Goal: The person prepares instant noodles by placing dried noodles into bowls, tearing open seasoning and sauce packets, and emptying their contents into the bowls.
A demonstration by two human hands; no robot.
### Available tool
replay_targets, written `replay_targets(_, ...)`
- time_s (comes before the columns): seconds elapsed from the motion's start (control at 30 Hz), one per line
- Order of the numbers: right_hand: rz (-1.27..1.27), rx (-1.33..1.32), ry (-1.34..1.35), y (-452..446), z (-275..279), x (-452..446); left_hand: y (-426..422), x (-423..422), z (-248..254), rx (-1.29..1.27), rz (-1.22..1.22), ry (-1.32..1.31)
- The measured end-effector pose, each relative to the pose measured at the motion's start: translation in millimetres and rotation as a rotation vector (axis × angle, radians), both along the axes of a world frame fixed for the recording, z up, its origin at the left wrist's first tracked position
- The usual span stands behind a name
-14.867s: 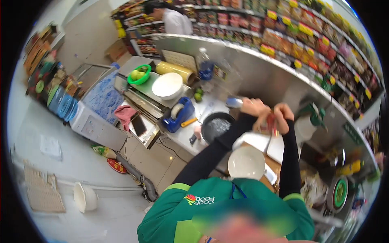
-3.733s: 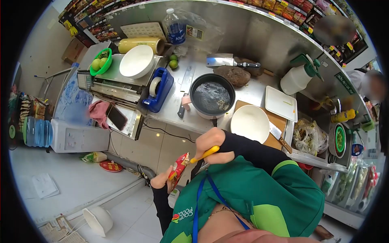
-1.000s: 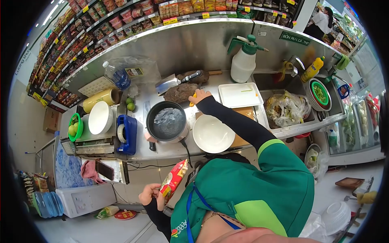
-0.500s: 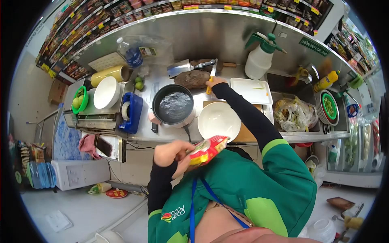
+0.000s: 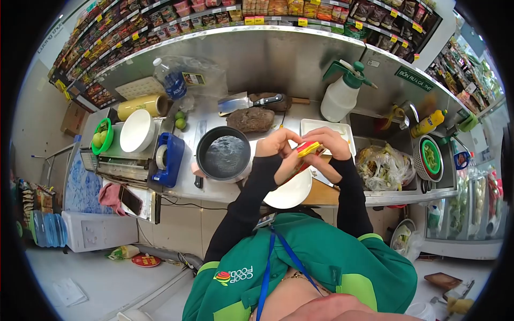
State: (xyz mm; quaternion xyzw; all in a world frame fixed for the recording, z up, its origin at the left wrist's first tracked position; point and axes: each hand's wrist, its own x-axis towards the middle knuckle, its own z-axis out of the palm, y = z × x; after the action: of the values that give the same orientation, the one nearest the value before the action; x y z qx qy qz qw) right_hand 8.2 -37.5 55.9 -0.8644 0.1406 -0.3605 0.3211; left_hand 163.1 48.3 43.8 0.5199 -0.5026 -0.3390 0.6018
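Red and yellow glossy film, creased at its upper end: a small packet (image 5: 309,149) held up between left hand (image 5: 276,146) and right hand (image 5: 332,147). Left hand pinching the packet from one side, fingers curled in; right hand pinching from the other, fingers bent over towards the yellow end. Packet to the right of the left hand and to the left of the right hand, neither arm clearly nearer. Long axis apparently slanting down and leftward, towards the body, though foreshortened and partly hidden by the left hand.

Just bodyward of the hands, a smooth, round white bowl (image 5: 289,192), far rim partly covered; height of the packet over that rim impossible to tell. Beside it, bodyward of the right hand, a flat tan cutting board (image 5: 323,196). Just beyond the right hand, a shallow white rectangular tray (image 5: 316,124), partly hidden.

Left of the left hand, a round, dark-lined pot (image 5: 224,173) with clear, rippled liquid (image 5: 224,151). Beyond the left hand, a lumpy, rough brown tuber (image 5: 250,120), with a broad steel cleaver (image 5: 231,103) behind, on the metal table (image 5: 206,109). Farther right of the right hand, a crumpled clear plastic bag (image 5: 383,168) in a steel sink (image 5: 369,121).
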Motion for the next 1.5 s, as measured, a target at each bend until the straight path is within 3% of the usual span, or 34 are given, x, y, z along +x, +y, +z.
replay_targets(0.27, -0.277, 0.65, -0.441, -25, -38, 1, -55, -21, -18, -0.05, 0.067, -0.17)
replay_targets(0.37, -0.297, 0.751, -0.487, -48, -54, 1, -61, -25, -11, 0.001, 0.016, -0.204)
replay_targets(0.5, -0.535, 0.572, -0.663, -89, -78, -2, -72, -16, -33, -0.121, -0.104, -0.569)
replay_targets(0.6, -0.576, 0.753, -0.819, -138, -81, -29, -63, -18, -34, -0.088, -0.186, -0.784)
replay_targets(0.63, -0.577, 0.759, -0.722, -147, -86, -35, -61, -15, -36, -0.252, -0.055, -0.696)
replay_targets(0.67, -0.58, 0.767, -0.622, -155, -93, -41, -60, -8, -36, -0.233, -0.078, -0.693)
replay_targets(0.8, -0.645, 0.942, -0.848, -188, -114, -58, -41, 8, -25, -0.278, -0.114, -0.572)
replay_targets(0.9, -0.711, 0.891, -0.782, -208, -142, -77, -35, 18, -25, -0.324, -0.145, -0.476)
replay_targets(1.0, -0.925, 0.815, -0.712, -226, -165, -97, -17, 33, -22, -0.134, -0.124, -0.317)
replay_targets(1.07, -0.916, 0.773, -0.665, -235, -183, -126, -7, 47, -20, -0.101, -0.115, -0.255)
replay_targets(1.1, -0.852, 0.806, -0.538, -240, -196, -142, -3, 52, -18, -0.104, -0.124, -0.267)
replay_targets(1.2, -0.718, 0.426, 0.043, -210, -210, -130, 0, 54, -12, -0.127, -0.15, -0.272)
replay_targets(1.23, -0.711, 0.188, 0.402, -190, -187, -121, 1, 52, -10, -0.134, -0.161, -0.265)
replay_targets(1.3, -0.621, -0.117, 0.616, -156, -120, -89, 0, 48, -9, -0.122, -0.197, -0.32)
replay_targets(1.4, -0.162, 0.331, 0.144, -118, -69, -51, -6, 36, -6, -0.172, -0.24, -0.49)
replay_targets(1.5, 0.344, 0.162, 0.154, -73, -16, -16, -10, 29, -8, -0.273, -0.261, -0.668)
